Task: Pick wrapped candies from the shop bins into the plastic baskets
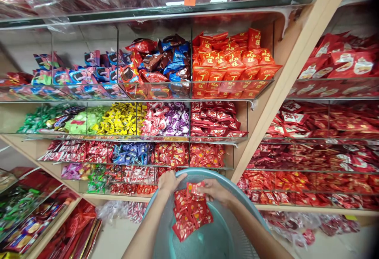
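A teal plastic basket (162,235) with mesh sides is in front of me at the bottom centre. My left hand (168,181) grips its far left rim, the thumb stretched along the edge and the other fingers partly hidden. Inside, toward the far left wall, lies a small pile of red candy packets (192,213) with gold and orange prints. Over that pile, my right hand (217,191) pinches a red candy packet (195,189) between thumb and fingers. Just past the rim, a shelf bin holds similar red packets (207,156).
Tiered shelves with clear dividers rise beyond the basket, holding yellow candies (122,119), blue packets (133,153) and orange-red bags (233,69). A slanting wooden post (284,93) separates the right-hand shelves. Plastic bags (299,227) lie on the floor at right.
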`<state>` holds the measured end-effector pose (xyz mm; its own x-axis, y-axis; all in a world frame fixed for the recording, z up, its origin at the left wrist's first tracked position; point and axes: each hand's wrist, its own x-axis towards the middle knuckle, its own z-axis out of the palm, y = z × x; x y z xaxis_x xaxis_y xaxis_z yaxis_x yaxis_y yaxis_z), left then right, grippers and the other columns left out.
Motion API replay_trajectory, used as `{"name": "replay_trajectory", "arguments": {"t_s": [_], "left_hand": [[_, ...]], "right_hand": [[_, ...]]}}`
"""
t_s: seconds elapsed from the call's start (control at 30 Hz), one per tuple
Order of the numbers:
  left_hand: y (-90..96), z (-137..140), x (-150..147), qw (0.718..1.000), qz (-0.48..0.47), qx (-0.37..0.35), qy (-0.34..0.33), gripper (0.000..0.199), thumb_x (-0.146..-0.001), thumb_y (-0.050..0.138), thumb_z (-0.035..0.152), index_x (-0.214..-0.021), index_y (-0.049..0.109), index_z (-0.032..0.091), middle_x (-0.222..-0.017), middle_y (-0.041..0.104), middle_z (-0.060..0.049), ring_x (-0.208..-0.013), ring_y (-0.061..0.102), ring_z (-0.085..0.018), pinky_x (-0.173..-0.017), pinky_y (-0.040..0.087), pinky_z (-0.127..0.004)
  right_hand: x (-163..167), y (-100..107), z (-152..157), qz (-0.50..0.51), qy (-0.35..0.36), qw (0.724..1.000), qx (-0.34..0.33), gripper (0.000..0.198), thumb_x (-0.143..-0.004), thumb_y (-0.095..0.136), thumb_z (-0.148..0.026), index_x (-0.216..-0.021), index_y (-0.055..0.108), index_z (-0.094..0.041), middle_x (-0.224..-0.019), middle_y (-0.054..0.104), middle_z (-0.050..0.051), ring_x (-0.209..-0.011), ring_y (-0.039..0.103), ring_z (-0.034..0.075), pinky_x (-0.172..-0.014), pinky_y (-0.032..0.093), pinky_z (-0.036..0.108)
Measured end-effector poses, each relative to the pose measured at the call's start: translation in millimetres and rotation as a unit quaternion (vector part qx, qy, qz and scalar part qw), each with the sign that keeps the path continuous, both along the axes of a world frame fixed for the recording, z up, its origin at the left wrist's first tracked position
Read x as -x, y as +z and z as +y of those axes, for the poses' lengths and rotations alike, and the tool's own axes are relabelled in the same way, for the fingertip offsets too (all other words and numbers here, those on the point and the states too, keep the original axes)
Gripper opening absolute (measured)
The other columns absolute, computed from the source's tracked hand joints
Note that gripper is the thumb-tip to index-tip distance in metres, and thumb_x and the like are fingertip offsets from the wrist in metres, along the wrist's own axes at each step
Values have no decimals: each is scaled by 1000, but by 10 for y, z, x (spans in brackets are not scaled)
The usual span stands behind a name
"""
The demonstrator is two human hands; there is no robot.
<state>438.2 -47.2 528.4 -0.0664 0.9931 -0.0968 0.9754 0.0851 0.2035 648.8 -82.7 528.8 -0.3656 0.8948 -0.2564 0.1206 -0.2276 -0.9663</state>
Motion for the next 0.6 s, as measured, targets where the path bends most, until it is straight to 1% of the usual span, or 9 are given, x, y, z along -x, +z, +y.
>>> {"name": "replay_trajectory", "arguments": {"t_s": [0.1,0.2,0.27,0.33,0.4,0.47,0.53,0.6], "left_hand": [[6,-1,2,1000,1,-2,-2,81,-67,20,78,-86,66,14,-90,67,-18,-90,60,-33,-77,45,-41],[4,-1,3,1000,4,-6,-2,79,-69,18,76,-84,66,15,-89,67,-18,-89,61,-33,-77,45,-42],[7,-3,0,1000,6,-10,-2,78,-69,19,76,-84,65,14,-90,67,-17,-89,61,-33,-77,45,-42],[16,-6,-5,1000,5,-7,0,77,-70,20,75,-85,65,14,-90,66,-17,-89,61,-33,-77,45,-42],[27,-11,-12,1000,2,-1,4,76,-70,21,75,-86,65,15,-90,66,-17,-90,61,-32,-77,45,-41],[32,-15,-16,1000,3,1,7,76,-70,21,75,-86,66,15,-90,66,-17,-90,61,-32,-77,45,-41],[27,-17,-17,1000,7,-2,7,76,-70,21,74,-86,66,15,-90,67,-17,-90,61,-32,-77,45,-41],[14,-18,-16,1000,11,-6,2,76,-70,20,74,-86,66,15,-89,67,-17,-90,61,-32,-77,45,-40]], "right_hand": [[65,-126,-99,15,43,999,31,27,-70,60,-41,-75,60,-15,-56,58,1,-39,41,6,-38,25,20],[63,-189,-129,23,68,996,51,26,-73,57,-40,-75,63,-15,-65,64,6,-41,43,7,-38,25,21],[54,-209,-118,31,53,997,57,26,-73,57,-41,-76,63,-16,-70,65,8,-42,44,7,-38,25,22],[56,-220,-90,33,17,998,55,26,-74,56,-42,-75,61,-16,-71,66,8,-42,45,7,-39,26,22],[79,-227,-51,25,-25,998,53,27,-74,56,-42,-72,58,-16,-70,66,8,-42,45,7,-39,26,22],[128,-227,-15,12,-47,997,59,27,-73,57,-41,-67,53,-16,-65,64,8,-41,44,7,-40,26,21],[204,-227,11,6,-42,997,65,26,-72,57,-40,-64,51,-16,-62,63,7,-41,44,7,-39,26,21],[297,-236,25,3,-23,998,64,26,-72,57,-40,-63,52,-16,-61,63,6,-41,45,7,-39,27,21]]}}
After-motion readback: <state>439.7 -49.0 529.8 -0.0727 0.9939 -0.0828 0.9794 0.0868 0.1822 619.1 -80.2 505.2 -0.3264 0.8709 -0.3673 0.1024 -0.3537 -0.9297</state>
